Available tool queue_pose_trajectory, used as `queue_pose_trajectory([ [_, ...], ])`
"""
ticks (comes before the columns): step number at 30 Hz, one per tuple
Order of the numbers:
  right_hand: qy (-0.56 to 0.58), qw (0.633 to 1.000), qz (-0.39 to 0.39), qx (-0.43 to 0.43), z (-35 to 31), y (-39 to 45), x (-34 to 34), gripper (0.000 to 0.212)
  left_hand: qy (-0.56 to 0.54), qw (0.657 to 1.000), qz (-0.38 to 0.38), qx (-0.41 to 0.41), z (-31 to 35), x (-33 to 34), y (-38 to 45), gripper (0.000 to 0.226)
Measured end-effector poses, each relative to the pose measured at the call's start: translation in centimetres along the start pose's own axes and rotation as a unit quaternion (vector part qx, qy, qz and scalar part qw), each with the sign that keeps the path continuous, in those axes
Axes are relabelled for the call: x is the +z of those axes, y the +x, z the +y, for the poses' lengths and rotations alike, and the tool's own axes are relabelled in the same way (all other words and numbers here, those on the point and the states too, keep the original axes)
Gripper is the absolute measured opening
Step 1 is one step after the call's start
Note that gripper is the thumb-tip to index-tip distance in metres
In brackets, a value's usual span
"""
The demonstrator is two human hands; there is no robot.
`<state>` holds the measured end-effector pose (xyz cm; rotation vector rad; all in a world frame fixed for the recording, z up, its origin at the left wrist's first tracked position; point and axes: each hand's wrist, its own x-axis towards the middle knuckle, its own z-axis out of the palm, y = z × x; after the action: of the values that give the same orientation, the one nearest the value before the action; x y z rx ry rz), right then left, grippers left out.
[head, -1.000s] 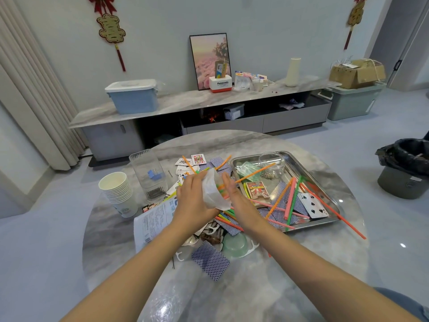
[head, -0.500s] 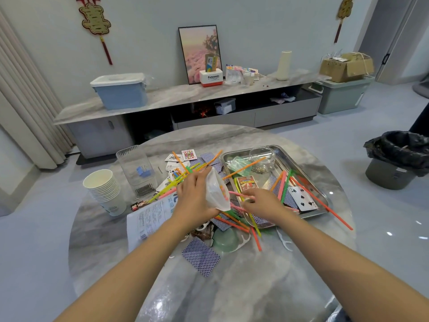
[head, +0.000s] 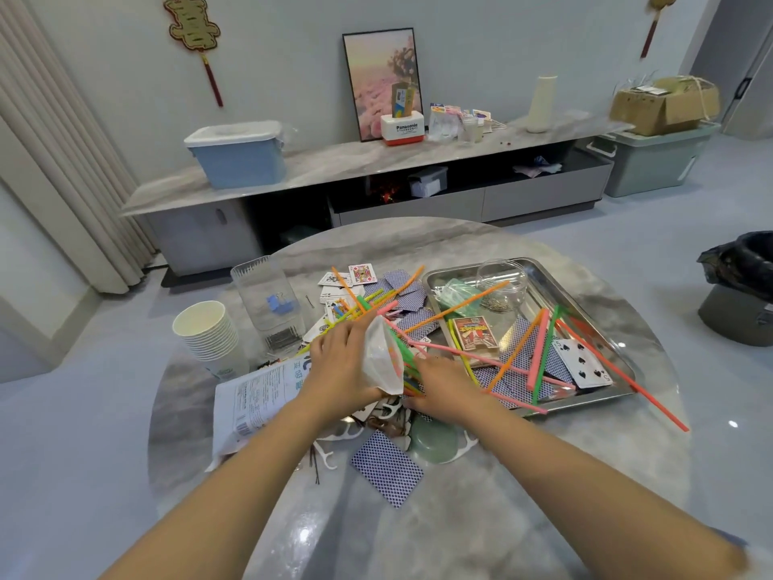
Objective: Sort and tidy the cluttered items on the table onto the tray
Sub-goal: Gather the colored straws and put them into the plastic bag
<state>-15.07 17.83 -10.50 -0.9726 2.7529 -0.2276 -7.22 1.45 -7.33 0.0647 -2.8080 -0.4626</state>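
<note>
Two hands work at the middle of the round marble bench [head: 502,517]. Left hand [head: 341,372] grips a clear plastic bag [head: 382,357], fingers curled round its side, bag mouth facing right. Right hand [head: 445,389] sits just beside the bag mouth, palm down on a bundle of coloured straws [head: 408,372] whose ends enter the bag; whether its fingers pinch the bundle, cannot tell. Steel tray [head: 619,353] lies right of the hands, holding loose straws, playing cards [head: 583,364], a small card box [head: 474,332] and a clear jar [head: 502,282]. Stack of paper cups [head: 209,334] and a clear bin [head: 267,303] stand left. One face-down card [head: 387,468] lies near the bench edge.
</note>
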Motion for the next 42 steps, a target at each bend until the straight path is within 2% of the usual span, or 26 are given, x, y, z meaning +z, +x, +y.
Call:
queue_pose_trajectory([
  [5,0.022,0.999,-0.020,0.019,-1.2,1.1,0.5,0.034,-0.003,1.000,0.000,-0.017,-1.4,-0.5,-0.2,0.107],
  [13,0.083,0.988,-0.094,0.091,-1.6,1.2,-0.4,0.028,-0.009,1.000,0.001,-0.024,-1.9,-1.0,-0.1,0.107],
  [16,0.124,0.979,-0.117,0.116,-1.6,1.0,-1.4,0.015,-0.008,1.000,0.006,-0.025,-2.0,-1.4,-0.2,0.108],
  [20,0.138,0.979,-0.101,0.115,-1.6,0.4,-2.7,0.028,-0.013,0.999,0.014,-0.027,-2.3,-2.1,-0.7,0.107],
  [23,0.171,0.973,-0.100,0.116,-1.3,-0.1,-2.9,0.023,-0.016,0.999,0.022,-0.032,-2.5,-2.5,-1.2,0.108],
  [25,0.208,0.966,-0.092,0.126,-1.1,-0.7,-2.8,0.035,-0.021,0.999,0.027,-0.031,-2.6,-2.7,-1.6,0.108],
  [28,0.286,0.943,-0.086,0.151,-0.5,-1.5,-2.4,0.032,-0.023,0.999,0.032,-0.025,-2.6,-3.1,-2.0,0.107],
  [32,0.390,0.891,-0.102,0.207,-0.1,-3.1,-2.9,0.035,-0.018,0.999,0.024,-0.028,-2.7,-3.3,-2.4,0.107],
  [35,0.419,0.881,-0.059,0.214,0.0,-3.9,-3.3,0.038,-0.017,0.999,0.014,-0.024,-2.4,-3.3,-2.8,0.109],
  [42,0.559,0.804,0.129,0.159,-0.7,-4.9,-4.5,0.040,-0.030,0.999,0.024,-0.035,-1.6,-3.5,-2.8,0.108],
])
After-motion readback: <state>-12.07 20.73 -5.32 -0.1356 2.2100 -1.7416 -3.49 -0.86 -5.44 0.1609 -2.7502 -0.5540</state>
